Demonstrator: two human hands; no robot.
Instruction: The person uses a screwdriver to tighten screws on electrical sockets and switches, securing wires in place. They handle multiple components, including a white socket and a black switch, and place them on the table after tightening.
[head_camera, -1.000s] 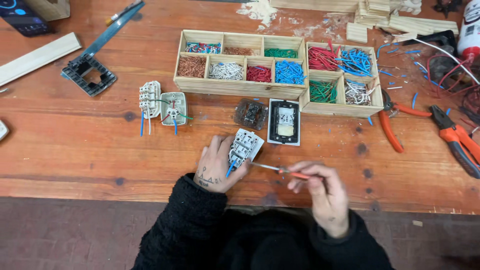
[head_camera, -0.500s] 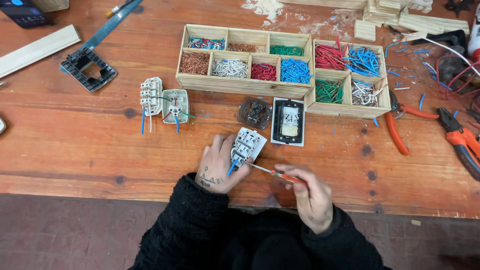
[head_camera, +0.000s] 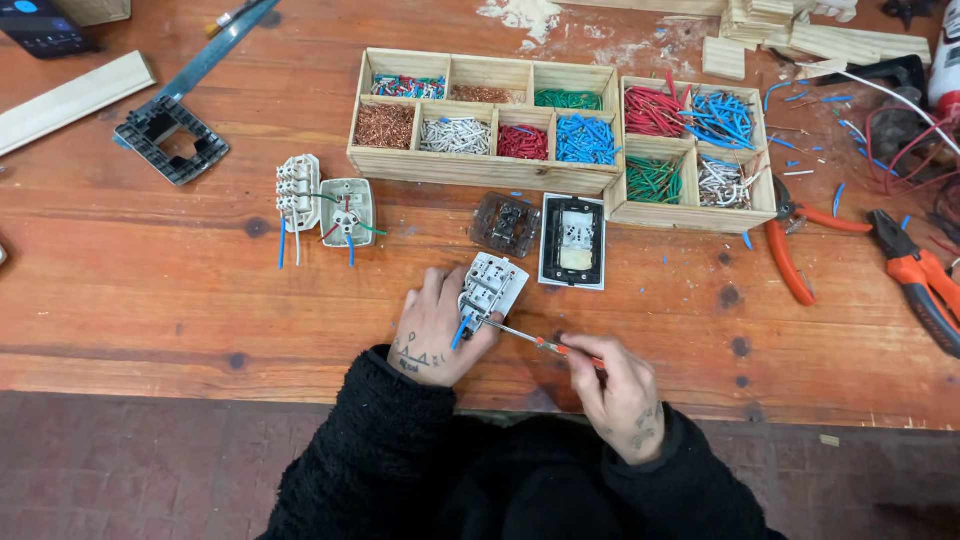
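While left hand (head_camera: 432, 330) clasps white socket module (head_camera: 490, 286), right hand (head_camera: 612, 385) grip pinches orange screwdriver (head_camera: 545, 345); tip at module

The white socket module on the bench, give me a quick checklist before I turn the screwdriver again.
1. Left hand steadies the white socket module: ok.
2. Right hand grips the orange-handled screwdriver: ok.
3. Screwdriver tip seated in a terminal screw: cannot tell, too small.
4. Blue wire reaches the module's lower edge: ok; clamped, cannot tell.
5. Module flat on the wooden bench: cannot tell, it looks propped by fingers.
6. Spare wire pieces close by in the wooden tray: ok.
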